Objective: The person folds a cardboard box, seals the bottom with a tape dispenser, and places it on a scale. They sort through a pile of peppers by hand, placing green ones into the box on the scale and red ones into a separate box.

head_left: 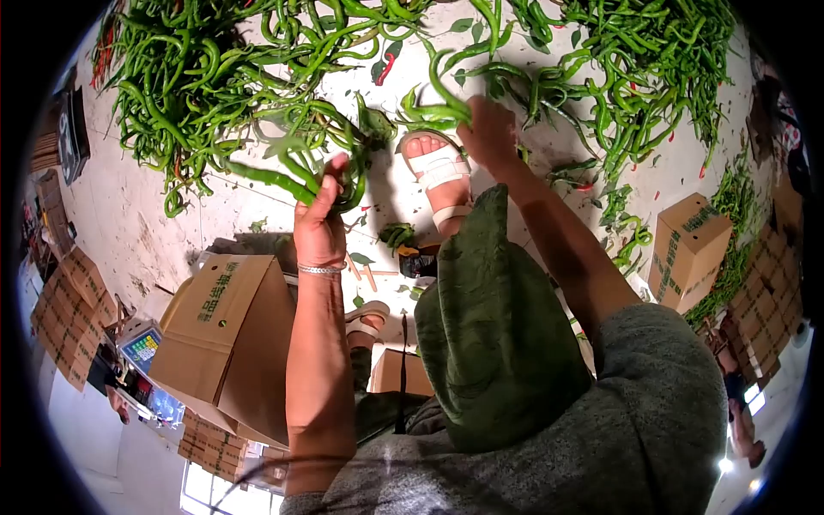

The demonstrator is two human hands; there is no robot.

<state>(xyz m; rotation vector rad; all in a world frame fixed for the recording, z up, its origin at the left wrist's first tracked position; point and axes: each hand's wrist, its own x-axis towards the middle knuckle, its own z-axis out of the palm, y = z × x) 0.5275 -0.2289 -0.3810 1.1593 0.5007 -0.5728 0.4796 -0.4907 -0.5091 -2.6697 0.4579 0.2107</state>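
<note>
Long green chili peppers [215, 77] lie in big heaps across the pale floor. My left hand [319, 225], with a silver bracelet on the wrist, is closed around a bunch of green peppers [296, 163] held above the floor. My right hand [489, 133] reaches farther out and grips a few green peppers [433, 110] at the edge of the heap. My foot in a white sandal [439, 172] rests between the two hands. A green cloth [493, 326] covers my knee.
A cardboard box [227, 335] stands at the left beside my arm, another box [689, 249] at the right. Flattened cartons [69, 309] are stacked far left and at the right edge [764, 300]. A scale with a display [142, 348] sits near the left box. A few red peppers [386, 67] lie among the green ones.
</note>
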